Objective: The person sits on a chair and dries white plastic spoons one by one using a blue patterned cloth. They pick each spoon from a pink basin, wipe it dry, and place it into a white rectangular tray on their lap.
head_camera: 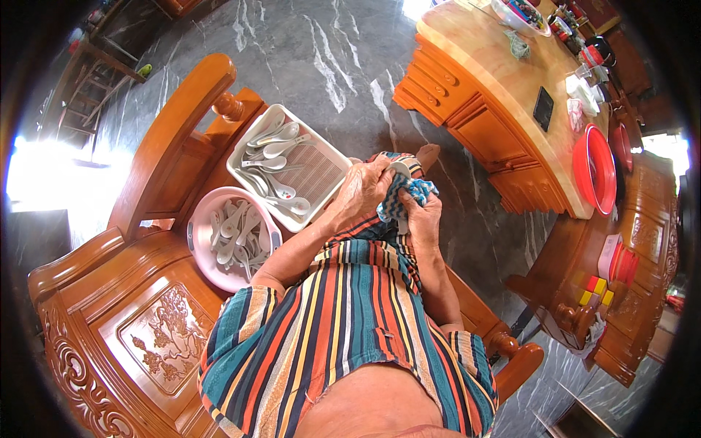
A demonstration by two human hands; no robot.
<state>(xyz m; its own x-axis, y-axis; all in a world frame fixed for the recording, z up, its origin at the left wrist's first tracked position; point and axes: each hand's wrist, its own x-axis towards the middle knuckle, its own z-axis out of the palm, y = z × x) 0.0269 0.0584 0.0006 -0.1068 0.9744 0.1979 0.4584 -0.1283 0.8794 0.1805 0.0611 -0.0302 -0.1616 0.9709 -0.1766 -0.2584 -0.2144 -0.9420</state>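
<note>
My left hand [364,183] grips a white ceramic soup spoon [401,167], mostly hidden by fingers and cloth. Against the spoon is a blue-and-white patterned cloth [390,203], which my right hand [423,214] holds bunched up. Both hands are above my lap, close together. To their left, a white rectangular plastic basket [333,203] contains several white spoons [282,148], mostly towards its left side. Nearer my body, a round pink plastic basin [200,257] holds a heap of similar white spoons [233,230].
The basket and basin rest on the carved wooden bench [148,252] at my left. Across the grey marbled floor stands a wooden cabinet [493,137], its top bearing a phone [543,108] and a red basin [580,169]. A wooden armrest [520,369] is at my right.
</note>
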